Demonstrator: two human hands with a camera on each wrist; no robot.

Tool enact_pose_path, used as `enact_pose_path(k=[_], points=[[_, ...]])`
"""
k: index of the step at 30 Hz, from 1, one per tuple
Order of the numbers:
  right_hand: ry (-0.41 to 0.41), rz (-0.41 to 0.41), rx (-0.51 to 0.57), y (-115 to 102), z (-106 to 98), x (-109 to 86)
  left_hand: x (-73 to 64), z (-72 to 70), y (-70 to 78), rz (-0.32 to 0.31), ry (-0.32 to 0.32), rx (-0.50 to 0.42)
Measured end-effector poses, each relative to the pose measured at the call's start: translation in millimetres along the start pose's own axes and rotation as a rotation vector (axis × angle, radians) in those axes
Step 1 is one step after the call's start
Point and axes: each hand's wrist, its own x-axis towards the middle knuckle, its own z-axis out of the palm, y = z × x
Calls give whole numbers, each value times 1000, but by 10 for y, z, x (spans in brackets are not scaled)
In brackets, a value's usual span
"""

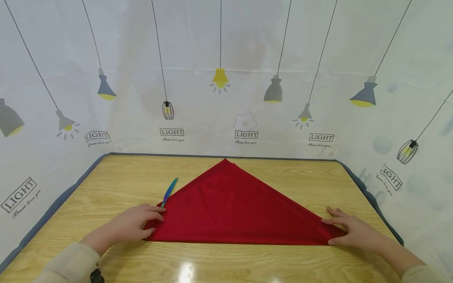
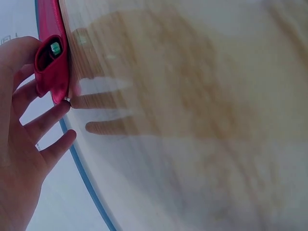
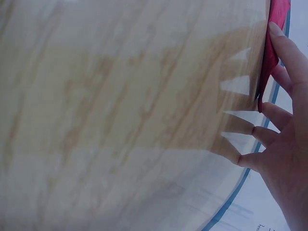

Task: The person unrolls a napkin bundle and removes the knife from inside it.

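Observation:
A red cloth napkin [image 1: 233, 208], folded into a wide triangle, lies on the table with its peak pointing away from me. My left hand [image 1: 132, 224] holds the left corner between thumb and fingers. In the left wrist view that corner bulges into a small opening, and a pale green bit shows inside it. At the right corner, my right hand [image 1: 354, 232] pinches the cloth, thumb on the near edge and index finger on the sloping edge. A knife [image 1: 170, 191] with a rainbow metallic sheen lies along the left slope, its lower end close by my left fingertips.
The light wooden table [image 1: 198, 261] has a dark blue border [image 1: 262, 158] along its back and sides. Behind and beside it stands a pale wall covering [image 1: 198, 51] printed with hanging lamps. Light glares off the tabletop at the near edge.

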Motion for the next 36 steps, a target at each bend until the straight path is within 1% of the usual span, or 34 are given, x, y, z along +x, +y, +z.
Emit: enact_pose_path(k=[3,4,11,15,19,24,30,36], points=[[1,3,-3,-3,-1,-1,-15,-6,1,14,10,-8],[0,4,-5,-4,0,-1,-19,-3,-3,9,12,-14],[-3,7,9,-3,-2,6,-56,46,-75,-49,9,-48],[-3,5,9,6,-2,9,-67,39,-94,-65,2,-61],[0,4,0,18,3,10,-78,34,-94,-63,10,-55],[1,3,-9,25,7,8,-99,34,-113,-39,32,-32],[3,1,-17,31,12,7,-113,5,-115,-64,20,-54],[2,-1,-9,29,12,2,-129,-16,-108,-73,21,-51]])
